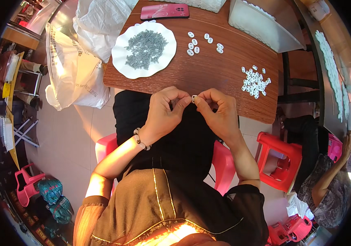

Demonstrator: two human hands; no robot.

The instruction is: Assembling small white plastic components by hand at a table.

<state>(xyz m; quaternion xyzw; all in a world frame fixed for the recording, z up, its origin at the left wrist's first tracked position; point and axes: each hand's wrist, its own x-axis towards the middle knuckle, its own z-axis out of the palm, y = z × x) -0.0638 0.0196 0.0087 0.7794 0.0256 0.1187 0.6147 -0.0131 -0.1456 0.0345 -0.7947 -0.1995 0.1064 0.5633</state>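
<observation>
Over my lap, at the near edge of the brown table (208, 74), my two hands meet fingertip to fingertip. My right hand (220, 112) pinches a small white plastic piece with dark holes (194, 99). Pressed against its other side are the closed thumb and fingers of my left hand (165, 110); whatever they pinch is hidden. A scalloped white plate (118, 61) at the table's left bears a heap of small grey screws (147, 45). Toward the right lies a loose pile of similar white pieces (256, 84). Several more white pieces (196, 50) are scattered beyond my hands.
A pink phone (165, 11) lies at the far edge, left of a white-lined bin (261, 26). White sacks (77, 69) lean at the table's left. A red stool (280, 162) stands to my right, near another person's arm (331, 176) at a side table.
</observation>
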